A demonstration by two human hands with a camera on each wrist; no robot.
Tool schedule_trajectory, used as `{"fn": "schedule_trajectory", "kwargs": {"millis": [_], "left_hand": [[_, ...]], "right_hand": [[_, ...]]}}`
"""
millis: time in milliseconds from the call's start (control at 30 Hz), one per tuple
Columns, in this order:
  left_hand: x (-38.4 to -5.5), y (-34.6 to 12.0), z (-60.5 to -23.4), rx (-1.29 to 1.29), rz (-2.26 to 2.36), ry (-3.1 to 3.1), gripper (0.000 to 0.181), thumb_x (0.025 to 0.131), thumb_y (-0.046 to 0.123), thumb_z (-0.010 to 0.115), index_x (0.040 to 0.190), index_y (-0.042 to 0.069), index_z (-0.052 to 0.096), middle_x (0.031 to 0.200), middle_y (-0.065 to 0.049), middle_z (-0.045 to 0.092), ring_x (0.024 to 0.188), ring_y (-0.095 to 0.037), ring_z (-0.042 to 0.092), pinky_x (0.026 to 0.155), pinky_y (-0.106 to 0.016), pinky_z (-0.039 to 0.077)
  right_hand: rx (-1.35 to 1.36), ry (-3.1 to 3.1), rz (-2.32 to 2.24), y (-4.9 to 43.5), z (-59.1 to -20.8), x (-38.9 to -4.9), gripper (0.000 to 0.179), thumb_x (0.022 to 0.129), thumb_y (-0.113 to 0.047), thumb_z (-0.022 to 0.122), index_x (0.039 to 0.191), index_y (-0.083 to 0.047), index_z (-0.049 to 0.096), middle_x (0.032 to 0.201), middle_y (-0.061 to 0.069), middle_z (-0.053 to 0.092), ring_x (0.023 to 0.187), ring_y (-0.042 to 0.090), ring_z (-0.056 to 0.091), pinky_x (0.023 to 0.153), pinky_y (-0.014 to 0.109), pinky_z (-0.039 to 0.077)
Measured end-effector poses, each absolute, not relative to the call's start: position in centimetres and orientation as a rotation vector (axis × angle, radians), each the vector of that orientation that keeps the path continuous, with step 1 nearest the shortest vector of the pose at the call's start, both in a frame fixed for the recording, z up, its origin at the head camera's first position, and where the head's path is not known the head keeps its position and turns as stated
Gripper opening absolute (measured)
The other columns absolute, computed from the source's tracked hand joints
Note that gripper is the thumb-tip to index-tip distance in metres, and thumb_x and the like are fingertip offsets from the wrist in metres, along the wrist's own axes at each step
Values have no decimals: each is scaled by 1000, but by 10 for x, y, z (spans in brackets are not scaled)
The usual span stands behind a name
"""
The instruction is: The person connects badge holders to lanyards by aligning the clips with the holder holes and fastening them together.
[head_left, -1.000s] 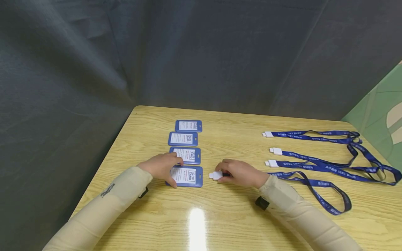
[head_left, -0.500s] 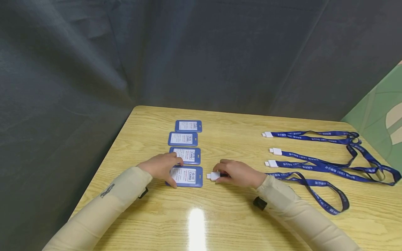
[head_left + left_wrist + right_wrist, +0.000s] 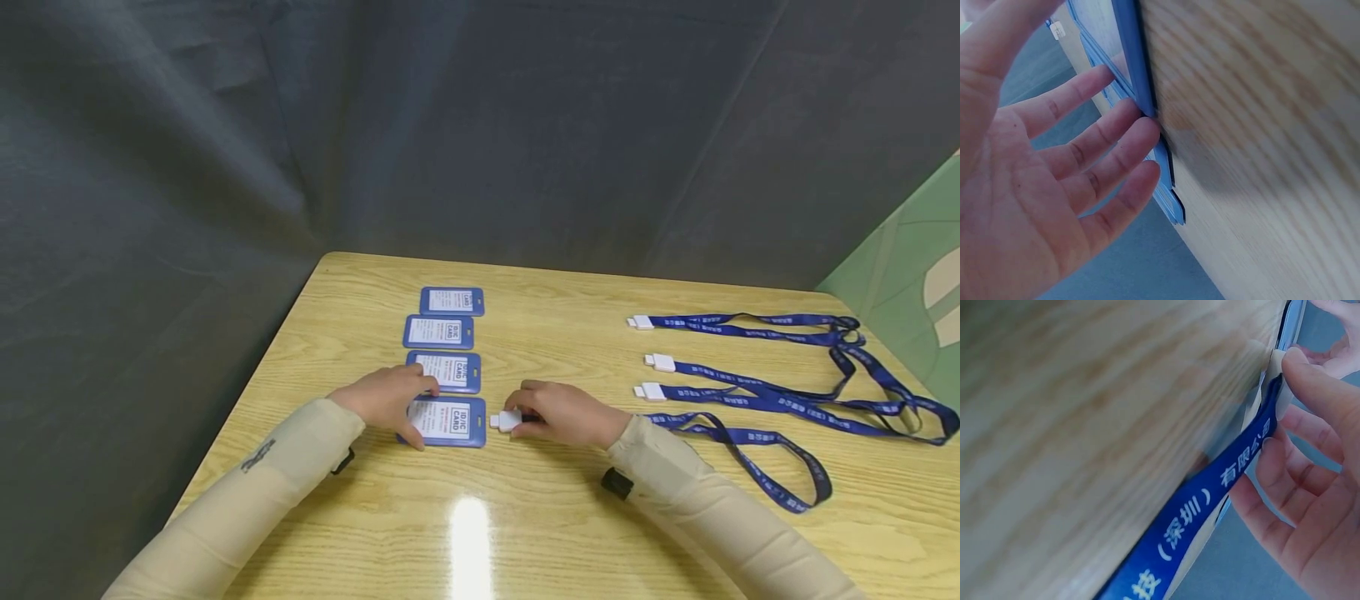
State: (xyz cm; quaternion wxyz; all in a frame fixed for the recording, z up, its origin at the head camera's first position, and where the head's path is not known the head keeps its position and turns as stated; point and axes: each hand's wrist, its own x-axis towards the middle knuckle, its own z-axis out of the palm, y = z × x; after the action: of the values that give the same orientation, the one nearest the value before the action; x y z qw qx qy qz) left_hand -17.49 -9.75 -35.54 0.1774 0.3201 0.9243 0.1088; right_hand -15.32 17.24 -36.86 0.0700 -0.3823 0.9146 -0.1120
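In the head view my left hand (image 3: 390, 400) spans the nearest blue ID card holder (image 3: 453, 420), thumb at its front edge and a finger at its far edge. The left wrist view shows several fingertips (image 3: 1141, 128) against the blue rim. My right hand (image 3: 562, 414) pinches the white clip (image 3: 506, 421) of a blue lanyard between thumb and fingers. That clip points left, close to the slotted right end of the holder. In the right wrist view the printed lanyard strap (image 3: 1191, 506) trails away from the fingers along the wooden table.
More blue card holders lie in a column behind: one directly behind (image 3: 457, 372), then a middle one (image 3: 438, 332) and the farthest (image 3: 452, 301). Other blue lanyards (image 3: 750, 325) with white clips (image 3: 652, 391) lie at right, some overlapping. A dark curtain (image 3: 525, 142) hangs behind the wooden table (image 3: 555, 317).
My right hand has shifted slightly left, bringing the white clip closer to the nearest card holder and drawing the lanyard strap along. My left hand has stayed in place.
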Motion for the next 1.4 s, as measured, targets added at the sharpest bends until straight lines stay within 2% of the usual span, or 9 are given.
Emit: {"fn": "schedule_trajectory", "kwargs": {"millis": [300, 700, 867, 1100, 1400], "left_hand": [[-175, -98, -356, 901, 309, 2617, 71, 63, 38, 84, 122, 10, 57, 110, -7, 56, 85, -16, 51, 85, -36, 48], [-175, -99, -357, 915, 323, 2614, 71, 63, 38, 85, 122, 10, 57, 107, -6, 56, 85, -15, 49, 84, -34, 47], [-175, -98, -357, 917, 331, 2611, 70, 63, 37, 85, 122, 10, 57, 107, -6, 56, 86, -15, 50, 86, -34, 47], [-177, -97, -359, 925, 351, 2605, 65, 62, 34, 85, 116, 11, 59, 104, -4, 56, 86, -15, 49, 87, -34, 47], [-180, -97, -361, 1003, 348, 2605, 58, 60, 32, 86, 107, 10, 59, 98, -4, 55, 82, -15, 47, 82, -32, 46]], "right_hand": [[-1177, 2750, -307, 170, -367, -155, 32, 85, -31, 66, 109, -10, 65, 84, -2, 58, 66, 3, 42, 58, 15, 36], [-1253, 2757, -288, 165, -369, -156, 28, 85, -30, 67, 106, -11, 65, 91, -1, 61, 70, 2, 45, 62, 17, 42], [-1288, 2756, -288, 164, -370, -156, 26, 84, -29, 68, 104, -12, 64, 89, -1, 59, 70, 3, 45, 61, 16, 42], [-1318, 2746, -304, 162, -371, -157, 23, 83, -27, 69, 100, -11, 64, 84, -2, 58, 68, 3, 42, 59, 16, 38], [-1316, 2736, -355, 158, -370, -158, 19, 82, -24, 71, 95, -12, 65, 78, -2, 56, 66, 3, 40, 58, 15, 35]]}}
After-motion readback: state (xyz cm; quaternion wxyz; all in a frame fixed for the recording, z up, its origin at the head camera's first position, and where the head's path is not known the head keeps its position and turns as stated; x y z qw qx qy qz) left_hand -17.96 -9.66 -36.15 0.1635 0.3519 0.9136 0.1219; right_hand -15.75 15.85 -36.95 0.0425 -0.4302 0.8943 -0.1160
